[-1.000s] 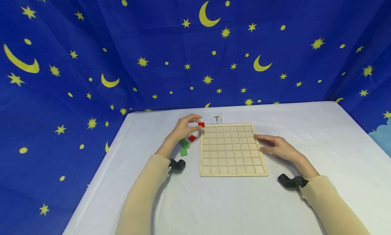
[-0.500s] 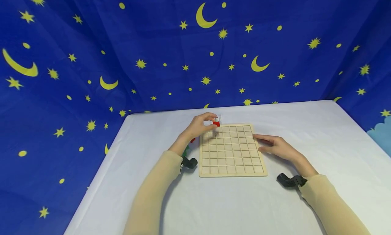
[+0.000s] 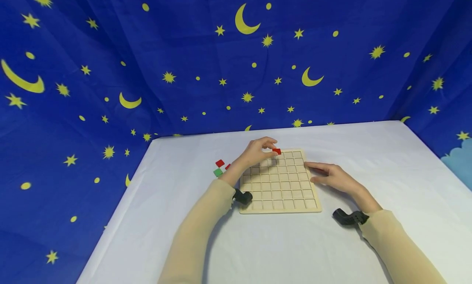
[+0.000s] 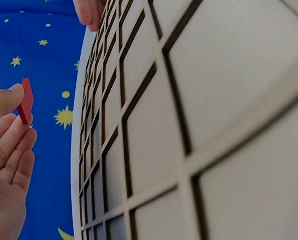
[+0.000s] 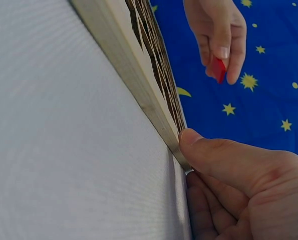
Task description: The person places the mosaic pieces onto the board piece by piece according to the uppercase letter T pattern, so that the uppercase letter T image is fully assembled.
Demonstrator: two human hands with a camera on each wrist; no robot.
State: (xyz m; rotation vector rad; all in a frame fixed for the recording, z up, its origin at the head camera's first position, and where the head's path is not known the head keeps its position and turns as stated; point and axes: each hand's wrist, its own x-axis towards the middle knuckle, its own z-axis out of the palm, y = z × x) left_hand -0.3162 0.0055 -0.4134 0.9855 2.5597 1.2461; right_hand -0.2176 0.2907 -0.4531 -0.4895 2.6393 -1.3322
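Fingers (image 4: 7, 150) of the left hand (image 3: 256, 151) grip a red tile (image 3: 277, 151) between thumb and fingertips, held above the far part of the wooden grid board (image 3: 292, 184), apart from its surface. Right hand (image 3: 333, 178): fingers extended, not closed; index fingertip and thumb touch the board's right edge. Board lies flat on the white-covered tabletop (image 3: 276, 247). Left of the board: a second red tile (image 3: 220, 163), a green tile (image 3: 218, 172) and a third red tile (image 3: 228, 166), the last partly hidden by the left forearm. Far side: blue curtain (image 3: 206, 50) with yellow moons and stars.
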